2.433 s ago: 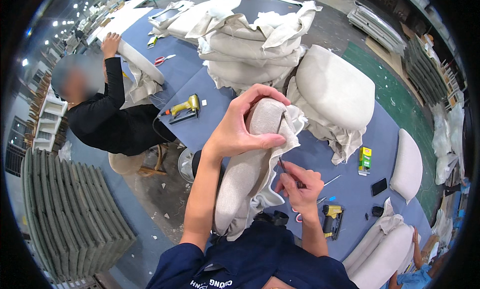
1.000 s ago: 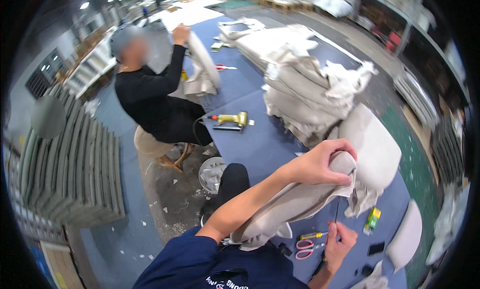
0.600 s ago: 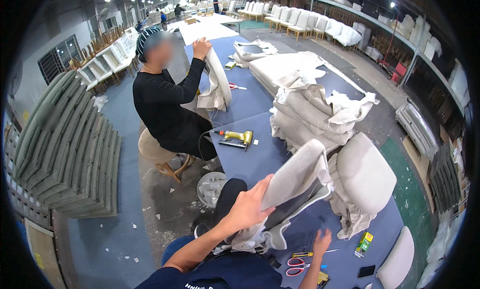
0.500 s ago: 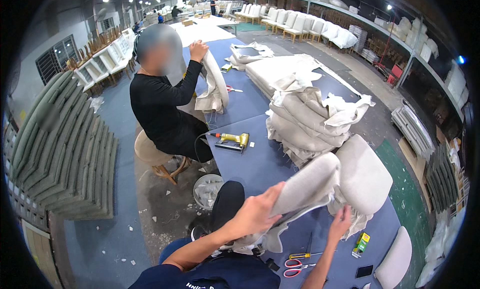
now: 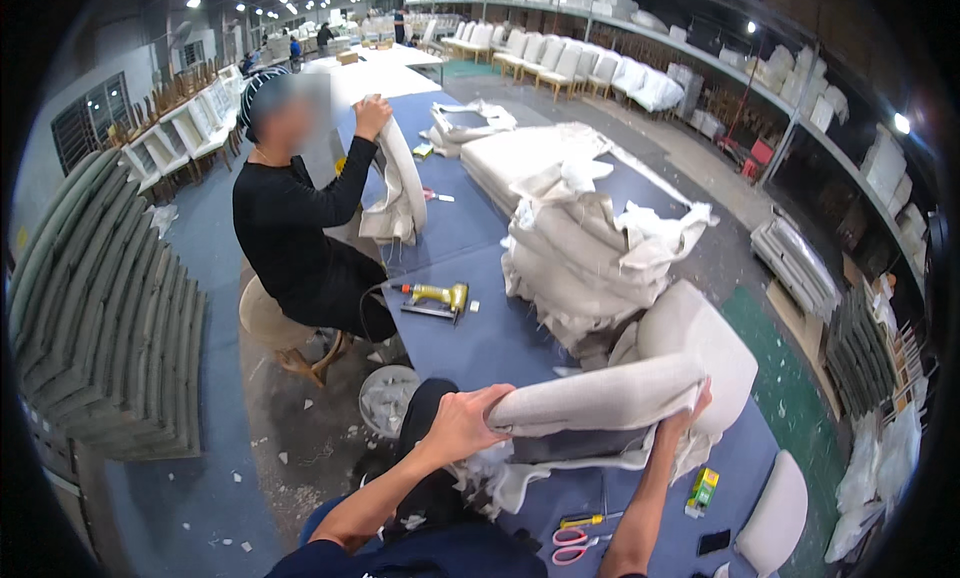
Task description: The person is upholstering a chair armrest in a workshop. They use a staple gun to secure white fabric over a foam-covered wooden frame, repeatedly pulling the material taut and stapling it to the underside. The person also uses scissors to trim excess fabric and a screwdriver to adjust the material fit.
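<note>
My left hand (image 5: 464, 424) grips the left end of a beige upholstered chair pad (image 5: 600, 390), fingers curled over its edge. At the other end, my right hand (image 5: 684, 412) is closed on the same pad's fabric edge. The pad stands on its side near me, its padded edge up and loose fabric hanging below it. Behind it lies another beige pad (image 5: 705, 343). On the table below my right forearm are red-handled scissors (image 5: 572, 546) and a yellow-handled screwdriver (image 5: 582, 520), next to a green-and-yellow box (image 5: 703, 488) and a phone (image 5: 714, 542).
A pile of fabric-covered pads (image 5: 590, 263) stands mid-table. Left of it lies a yellow staple gun (image 5: 438, 300) with a hose. A co-worker (image 5: 300, 218) sits at the left side, holding another pad (image 5: 402, 183). A scrap bucket (image 5: 390, 400) stands on the floor. One smaller pad (image 5: 775, 513) lies at right.
The pad has swung from slanting to nearly level across my front. My right hand, free of it before, now grips its right end. The view has shifted slightly.
</note>
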Demonstrator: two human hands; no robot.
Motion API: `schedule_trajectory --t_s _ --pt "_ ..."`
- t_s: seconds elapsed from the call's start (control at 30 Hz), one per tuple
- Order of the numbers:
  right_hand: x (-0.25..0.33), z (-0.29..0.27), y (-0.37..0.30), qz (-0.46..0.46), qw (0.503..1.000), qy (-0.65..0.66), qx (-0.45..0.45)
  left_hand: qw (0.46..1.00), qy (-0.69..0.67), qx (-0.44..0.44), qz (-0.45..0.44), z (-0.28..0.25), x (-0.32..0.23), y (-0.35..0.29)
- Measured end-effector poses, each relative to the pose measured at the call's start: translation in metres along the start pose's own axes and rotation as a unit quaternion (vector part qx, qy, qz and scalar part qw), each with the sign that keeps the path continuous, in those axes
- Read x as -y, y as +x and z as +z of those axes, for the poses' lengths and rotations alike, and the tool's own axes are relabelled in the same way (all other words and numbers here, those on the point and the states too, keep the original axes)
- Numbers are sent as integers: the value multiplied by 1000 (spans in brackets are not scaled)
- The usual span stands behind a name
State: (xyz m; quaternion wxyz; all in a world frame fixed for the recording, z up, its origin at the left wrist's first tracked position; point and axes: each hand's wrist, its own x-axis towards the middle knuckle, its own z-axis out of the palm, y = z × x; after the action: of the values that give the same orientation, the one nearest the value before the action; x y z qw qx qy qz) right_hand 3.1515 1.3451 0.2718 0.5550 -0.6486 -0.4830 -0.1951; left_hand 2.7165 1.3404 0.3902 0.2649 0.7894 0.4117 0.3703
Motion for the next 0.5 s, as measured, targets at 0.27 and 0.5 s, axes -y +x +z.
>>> schedule_trajectory --t_s 0.27,0.5 --pt "92 -65 100 132 924 339 116 980 70 5 185 15 -26 73" --pt "171 29 120 1 916 -137 378 620 -686 246 289 -24 -205 44"
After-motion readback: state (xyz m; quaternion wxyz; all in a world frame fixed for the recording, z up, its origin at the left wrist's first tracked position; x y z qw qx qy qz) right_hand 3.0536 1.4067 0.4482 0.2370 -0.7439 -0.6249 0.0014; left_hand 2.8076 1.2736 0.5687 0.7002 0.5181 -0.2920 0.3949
